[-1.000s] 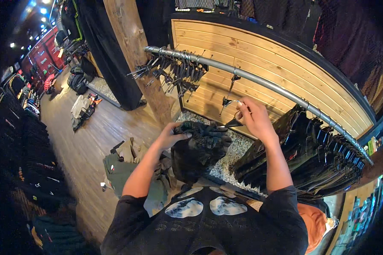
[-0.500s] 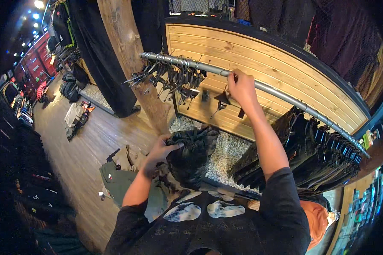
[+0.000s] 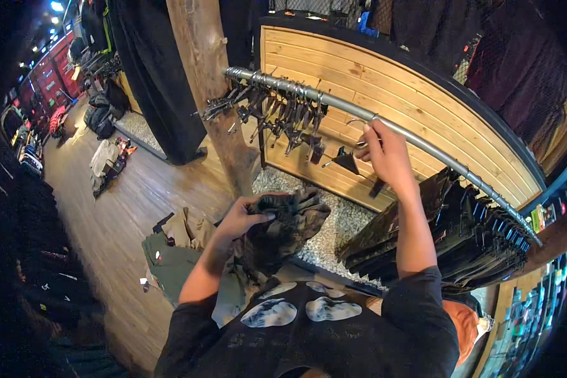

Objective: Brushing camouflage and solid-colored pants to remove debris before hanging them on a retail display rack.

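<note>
My left hand (image 3: pixel 242 217) grips a bunched dark camouflage garment (image 3: pixel 283 236) by its gathered, elastic-looking top, in front of my chest. At the metal rail (image 3: pixel 337 103), my right hand (image 3: pixel 387 154) is closed on a black clothes hanger (image 3: pixel 346 162). Its curved metal hook shows by my fingertips, close below the bar; whether it touches the bar I cannot tell. Left of that hand, several bare black hangers (image 3: pixel 283 113) crowd together on the rail. Dark garments (image 3: pixel 447 233) hang closely packed along its right part.
A wooden post (image 3: pixel 211 82) stands at the rail's left end, with a plank panel (image 3: pixel 384 75) behind. White pebbles (image 3: pixel 340 227) lie below the rail. Green trousers (image 3: pixel 183 271) and tan clothing (image 3: pixel 192 230) lie on the floor to my left. An orange item (image 3: pixel 460 331) is at lower right.
My right hand has moved down and right, drawing the hanger away from the others. The garment in my left hand has shifted, and its camouflage pattern shows more. The view has turned slightly.
</note>
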Available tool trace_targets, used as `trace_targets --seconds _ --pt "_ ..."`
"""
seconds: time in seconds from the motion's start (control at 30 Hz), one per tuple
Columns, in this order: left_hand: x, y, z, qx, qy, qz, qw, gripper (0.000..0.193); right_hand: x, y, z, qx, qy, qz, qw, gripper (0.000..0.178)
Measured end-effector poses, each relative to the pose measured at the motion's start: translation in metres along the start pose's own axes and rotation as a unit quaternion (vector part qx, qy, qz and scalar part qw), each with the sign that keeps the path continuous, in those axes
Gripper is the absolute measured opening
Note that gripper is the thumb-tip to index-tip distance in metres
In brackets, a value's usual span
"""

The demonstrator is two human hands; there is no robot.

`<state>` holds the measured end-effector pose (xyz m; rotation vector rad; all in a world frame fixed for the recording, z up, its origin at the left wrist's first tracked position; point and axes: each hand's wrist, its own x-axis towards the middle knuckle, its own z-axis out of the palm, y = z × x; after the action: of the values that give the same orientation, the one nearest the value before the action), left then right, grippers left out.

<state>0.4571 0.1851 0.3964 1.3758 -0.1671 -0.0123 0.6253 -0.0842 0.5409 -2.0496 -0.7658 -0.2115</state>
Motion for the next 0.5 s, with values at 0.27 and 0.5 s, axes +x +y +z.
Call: trace_targets --seconds 0.27,0.5 --pt "0.044 0.033 0.043 0.016 -0.041 0.048 0.998 0.039 -0.032 -0.046 0.032 0.175 0.027 -0.016 0.984 0.026" --pt "0.050 0.019 0.038 -0.020 0.004 0.056 0.998 0.030 -0.034 -0.035 0.046 0.304 0.014 0.004 0.952 0.033"
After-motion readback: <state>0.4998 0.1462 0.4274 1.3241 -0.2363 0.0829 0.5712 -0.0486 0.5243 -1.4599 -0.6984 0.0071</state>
